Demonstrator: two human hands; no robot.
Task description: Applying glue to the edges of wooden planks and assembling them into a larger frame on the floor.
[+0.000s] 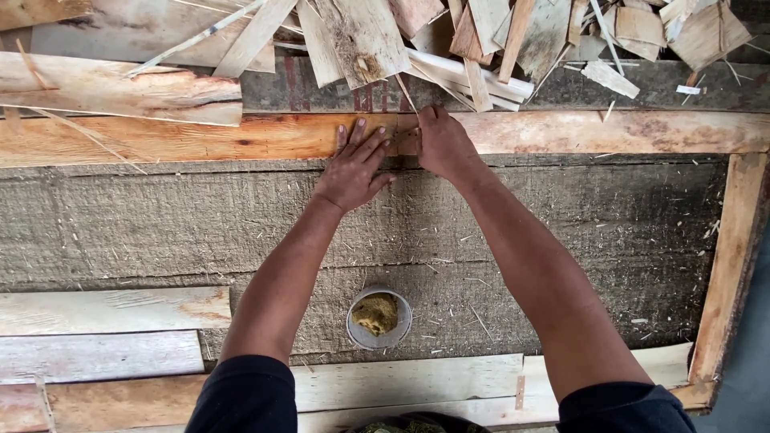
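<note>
We've got both hands at the far edge of the worktop. Left hand lies flat, fingers spread, on the reddish veneer strip. Right hand presses the strip's seam w/ curled fingers, holding nothing. Small round tin sits near us, btw our forearms.

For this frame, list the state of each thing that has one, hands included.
Left hand: open, pressed flat on the long orange-brown veneer strip.
Right hand: fingers curled, pressing the strip's seam.
Small round grey tub: uncovered, holding a yellowish lump.
Pile of thin wood offcuts: loose, overlapping.
Coarse grey board: lying flat, littered with splinters.
</note>
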